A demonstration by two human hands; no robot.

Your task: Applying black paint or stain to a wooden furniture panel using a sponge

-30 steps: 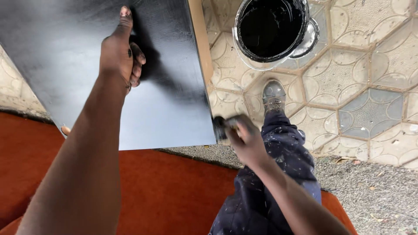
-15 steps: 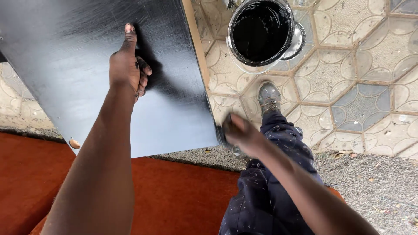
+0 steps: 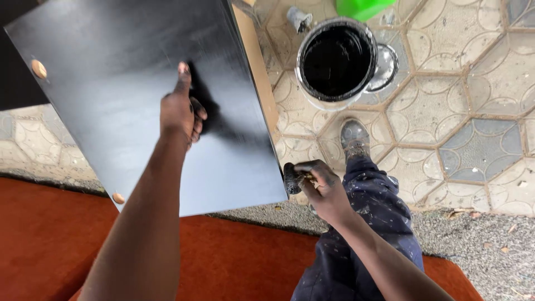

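Observation:
A flat board painted glossy black (image 3: 111, 83) fills the upper left, with its bare wooden edge (image 3: 257, 67) on the right side. My left hand (image 3: 179, 114) rests on the board's face, one finger stretched out against it and the others curled. My right hand (image 3: 317, 187) is closed around a small paint-blackened brush (image 3: 292, 178), which sits at the board's lower right corner. Black paint smears both hands. An open bucket of black paint (image 3: 336, 58) stands on the tiles just right of the board.
My shoe (image 3: 354, 139) and paint-spattered dark trousers (image 3: 368, 223) sit below the bucket. A round lid (image 3: 384, 67) lies beside it. A green container (image 3: 365, 8) is at the top edge. Patterned hexagon tiles (image 3: 473, 111), a gravel strip (image 3: 479, 239) and a red-orange surface (image 3: 50, 239) surround it all.
The view has shifted, so the board and bucket sit lower and further right in frame. My right hand stays at the board's lower right corner with the brush. My left hand keeps its place.

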